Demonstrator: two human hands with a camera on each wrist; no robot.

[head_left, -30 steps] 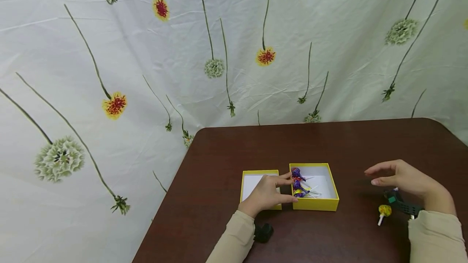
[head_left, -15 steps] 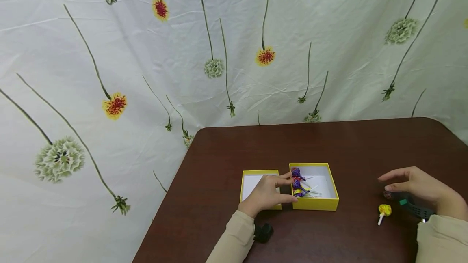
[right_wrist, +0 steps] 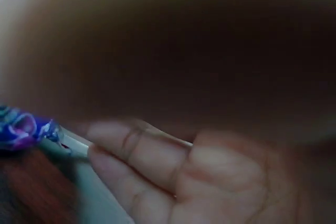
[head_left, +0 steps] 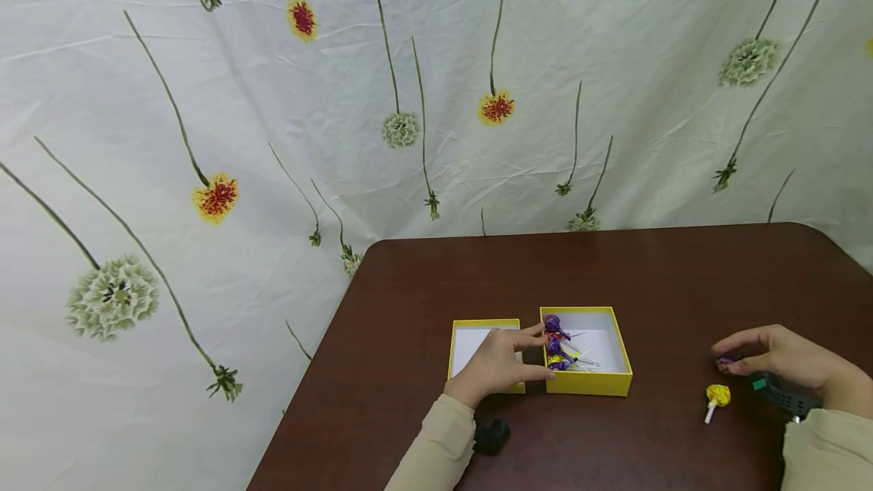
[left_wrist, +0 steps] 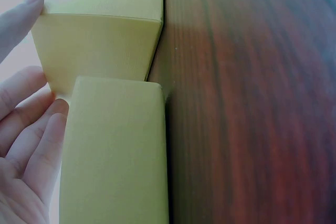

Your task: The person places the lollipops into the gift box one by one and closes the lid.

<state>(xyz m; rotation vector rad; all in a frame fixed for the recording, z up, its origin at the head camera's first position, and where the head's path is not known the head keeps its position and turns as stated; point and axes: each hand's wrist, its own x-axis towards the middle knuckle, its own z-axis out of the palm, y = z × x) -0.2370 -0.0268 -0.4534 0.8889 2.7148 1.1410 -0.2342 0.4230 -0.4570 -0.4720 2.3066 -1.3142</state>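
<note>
My left hand (head_left: 501, 358) holds the near left corner of an open yellow box (head_left: 589, 383), thumb at its front and fingers along the left rim. In the left wrist view the thumb is at the top edge of the box (left_wrist: 100, 45). Inside lie several lollipops (head_left: 555, 343) in purple, red and yellow wrappers, heads to the left. On the right, my right hand (head_left: 784, 358) is low over the table, thumb overlapping a purple-wrapped lollipop (head_left: 724, 363), forefinger just beyond it. Its wrapper (right_wrist: 21, 129) shows at the left of the right wrist view, where a dark blur hides much.
A shallow yellow box part with a white inside (head_left: 467, 343), probably the lid, stands left of the box, partly under the left hand. A yellow lollipop (head_left: 718, 395) lies nearer me, close to the right wrist. A flowered cloth (head_left: 436, 97) hangs behind the brown table (head_left: 655, 264).
My right hand has moved right and come down toward me, to the purple-wrapped lollipop. My left hand and the box have stayed in place.
</note>
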